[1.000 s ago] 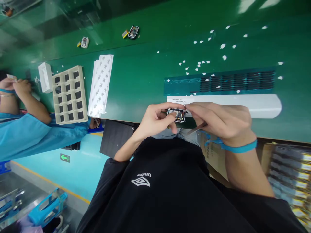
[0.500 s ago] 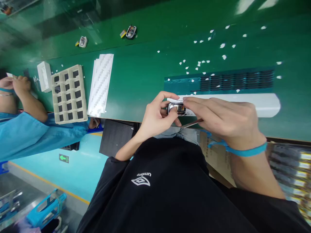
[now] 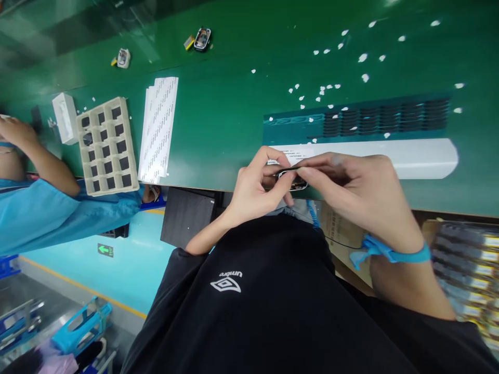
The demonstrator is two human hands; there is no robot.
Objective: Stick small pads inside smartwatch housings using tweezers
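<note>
My left hand [image 3: 259, 184] grips a small black-rimmed device [image 3: 297, 182] by its left side, at the front edge of the green table. My right hand [image 3: 354, 192] has its thumb and fingers pressed on the right side of the same device; those fingers partly cover it. A blue band circles my right wrist. Just behind the hands lies a long white strip [image 3: 421, 158] with printed labels at its left end. Beyond that strip is a teal sheet [image 3: 292, 130] carrying rows of black pieces.
A beige compartment tray [image 3: 113, 193] with black pieces, a white box [image 3: 65, 118] and printed white sheets [image 3: 159, 130] lie left. Two opened devices [image 3: 202, 39] [image 3: 123, 58] sit farther back. A co-worker's arm [image 3: 52, 161] is at far left. A tray of parts [image 3: 463, 270] stands right.
The device has tilted and moved slightly right. My right fingers have closed on its right side, and the thin tool seen under my right hand no longer shows. The camera view has shifted a little.
</note>
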